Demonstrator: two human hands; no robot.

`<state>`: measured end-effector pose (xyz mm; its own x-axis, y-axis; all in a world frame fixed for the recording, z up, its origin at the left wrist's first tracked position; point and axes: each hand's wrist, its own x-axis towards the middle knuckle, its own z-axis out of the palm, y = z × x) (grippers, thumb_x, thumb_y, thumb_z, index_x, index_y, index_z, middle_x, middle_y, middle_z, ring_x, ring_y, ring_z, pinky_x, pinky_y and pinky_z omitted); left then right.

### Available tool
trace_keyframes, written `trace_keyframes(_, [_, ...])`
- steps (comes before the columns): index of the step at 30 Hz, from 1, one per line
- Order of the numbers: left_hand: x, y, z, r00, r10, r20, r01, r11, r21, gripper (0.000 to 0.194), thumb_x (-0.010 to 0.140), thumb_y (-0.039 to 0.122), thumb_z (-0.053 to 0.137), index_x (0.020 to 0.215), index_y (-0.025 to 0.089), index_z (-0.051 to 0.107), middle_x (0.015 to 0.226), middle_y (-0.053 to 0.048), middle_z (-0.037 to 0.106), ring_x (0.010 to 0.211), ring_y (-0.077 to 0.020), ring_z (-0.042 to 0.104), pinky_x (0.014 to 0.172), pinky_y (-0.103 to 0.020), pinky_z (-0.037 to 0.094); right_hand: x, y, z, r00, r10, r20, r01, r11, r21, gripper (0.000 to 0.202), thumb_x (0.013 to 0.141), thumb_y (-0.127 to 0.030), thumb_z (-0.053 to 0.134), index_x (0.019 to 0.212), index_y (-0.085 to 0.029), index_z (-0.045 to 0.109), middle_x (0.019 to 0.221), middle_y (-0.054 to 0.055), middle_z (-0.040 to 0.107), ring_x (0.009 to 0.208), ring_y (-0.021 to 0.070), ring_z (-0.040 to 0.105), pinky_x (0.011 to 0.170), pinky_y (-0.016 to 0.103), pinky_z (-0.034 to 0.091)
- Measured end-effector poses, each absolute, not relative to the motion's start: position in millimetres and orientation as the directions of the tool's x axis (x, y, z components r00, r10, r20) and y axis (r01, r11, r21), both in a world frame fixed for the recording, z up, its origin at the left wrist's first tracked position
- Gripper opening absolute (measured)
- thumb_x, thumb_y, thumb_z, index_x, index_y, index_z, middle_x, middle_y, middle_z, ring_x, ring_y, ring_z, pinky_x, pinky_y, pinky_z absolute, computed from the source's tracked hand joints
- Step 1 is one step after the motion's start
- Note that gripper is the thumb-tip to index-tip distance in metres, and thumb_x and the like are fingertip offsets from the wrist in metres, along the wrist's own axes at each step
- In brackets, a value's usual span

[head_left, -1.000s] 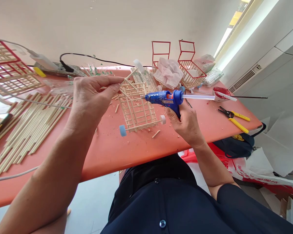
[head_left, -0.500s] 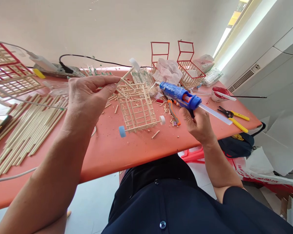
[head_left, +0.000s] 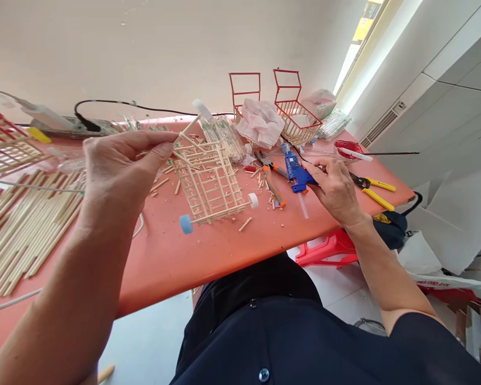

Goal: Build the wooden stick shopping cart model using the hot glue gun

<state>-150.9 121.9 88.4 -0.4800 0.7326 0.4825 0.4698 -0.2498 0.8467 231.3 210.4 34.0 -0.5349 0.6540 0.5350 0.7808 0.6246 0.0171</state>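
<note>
In my left hand (head_left: 124, 166), thumb and fingers pinch the upper left corner of a small cart frame (head_left: 214, 182) made of thin wooden sticks. A blue wheel (head_left: 186, 224) and a white wheel (head_left: 253, 200) sit on its near axle; another white wheel (head_left: 202, 109) shows at the far end. The frame is tilted up. My right hand (head_left: 334, 187) is closed around the handle of a blue glue gun (head_left: 296, 168), which lies low over the table on its side, a clear glue stick (head_left: 303, 205) poking out of its rear.
Orange-handled pliers (head_left: 273, 184) and yellow-handled wire strippers (head_left: 377, 192) lie on the orange table (head_left: 172, 267). Wooden sticks (head_left: 36, 224) are spread at the left. Red-edged stick baskets (head_left: 299, 115), crumpled tissue (head_left: 260, 123) and a red-stained bowl (head_left: 347, 151) stand behind.
My right hand has lowered the glue gun from the air to the tabletop, turning its nozzle away toward the wall. My left hand keeps its pinch on the cart frame; the view has shifted right.
</note>
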Motion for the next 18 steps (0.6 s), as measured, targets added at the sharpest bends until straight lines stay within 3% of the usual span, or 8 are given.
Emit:
trace_keyframes(5, [-149, 122, 92, -0.463, 0.748, 0.476, 0.473, -0.245, 0.846, 0.024, 0.080, 0.029, 0.084, 0.101, 0.024, 0.093, 0.085, -0.002, 0.085, 0.085, -0.0219, 0.079, 0.091, -0.038, 0.069, 232, 212, 20, -0.558, 0.701, 0.443, 0.786, 0.618, 0.013, 0.050, 0.107, -0.023, 0.057, 0.156, -0.019, 0.069, 0.137, 0.022, 0.072, 0.122, 0.0374, 0.067, 0.108, 0.056, 0.058])
trace_keyframes(11, [-151, 124, 99, -0.447, 0.742, 0.499, 0.509, -0.248, 0.824, 0.023, 0.077, 0.033, 0.084, 0.096, 0.025, 0.093, 0.085, -0.001, 0.086, 0.084, -0.0223, 0.078, 0.099, -0.043, 0.066, 241, 220, 19, -0.562, 0.740, 0.369, 0.790, 0.613, -0.026, 0.062, 0.103, -0.030, 0.065, 0.162, -0.013, 0.058, 0.147, 0.024, 0.068, 0.135, 0.0403, 0.064, 0.115, 0.058, 0.057])
trace_keyframes(15, [-154, 127, 102, -0.434, 0.748, 0.501, 0.545, -0.225, 0.808, 0.024, 0.076, 0.034, 0.084, 0.096, 0.026, 0.093, 0.085, -0.001, 0.085, 0.081, -0.0205, 0.076, 0.094, -0.041, 0.066, 246, 218, 30, -0.564, 0.758, 0.327, 0.793, 0.608, -0.044, 0.064, 0.101, -0.037, 0.071, 0.160, -0.013, 0.060, 0.151, 0.024, 0.067, 0.139, 0.0415, 0.065, 0.119, 0.062, 0.054])
trace_keyframes(18, [-160, 134, 99, -0.396, 0.746, 0.535, 0.584, -0.245, 0.774, 0.022, 0.076, 0.037, 0.086, 0.093, 0.026, 0.093, 0.084, -0.001, 0.086, 0.078, -0.0195, 0.074, 0.090, -0.039, 0.066, 239, 213, 58, -0.604, 0.703, 0.376, 0.736, 0.673, -0.073, 0.060, 0.102, -0.042, 0.071, 0.156, -0.018, 0.065, 0.155, 0.021, 0.066, 0.146, 0.0426, 0.061, 0.127, 0.069, 0.046])
